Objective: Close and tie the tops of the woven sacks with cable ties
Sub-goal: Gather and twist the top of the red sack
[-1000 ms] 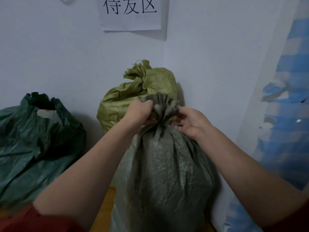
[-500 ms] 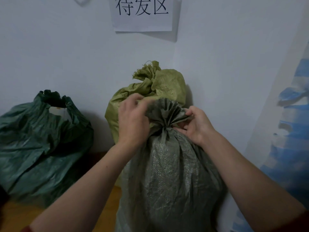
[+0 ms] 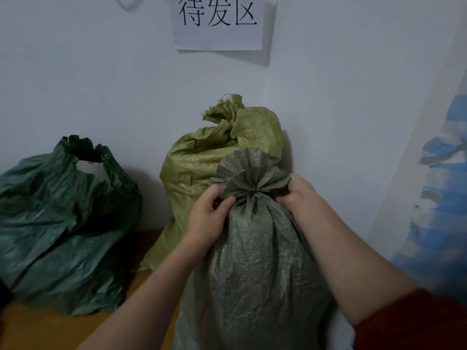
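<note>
Setting is the corner of a room: plain white wall (image 3: 88,84) on both sides, a paper sign (image 3: 217,24) with three printed characters stuck up high, and a warm orange-brown wooden floor (image 3: 38,329) down below. A blue-and-white sheet (image 3: 442,223) runs along the right edge.

The grey-green sack (image 3: 257,274) is front and centre, tucked into that corner. It stands upright, long axis pretty much vertical, closed end pointing up and slightly toward the wall. Its neck (image 3: 254,198) is bunched tight, and the fabric above fans out into a round ruffle (image 3: 250,170). Whatever binds the neck is too small for me to make out.

The left hand (image 3: 209,218) pinches the gathered fabric just left of the neck, thumb and fingers curled onto it. The right hand (image 3: 295,193) grips the right edge of the ruffle, fingers curled round the cloth.

Right behind it an olive sack (image 3: 202,178) leans against the wall, top bunched shut and pointing up. Off to the left, apart from both, a dark green sack (image 3: 63,223) slumps with its mouth open.
</note>
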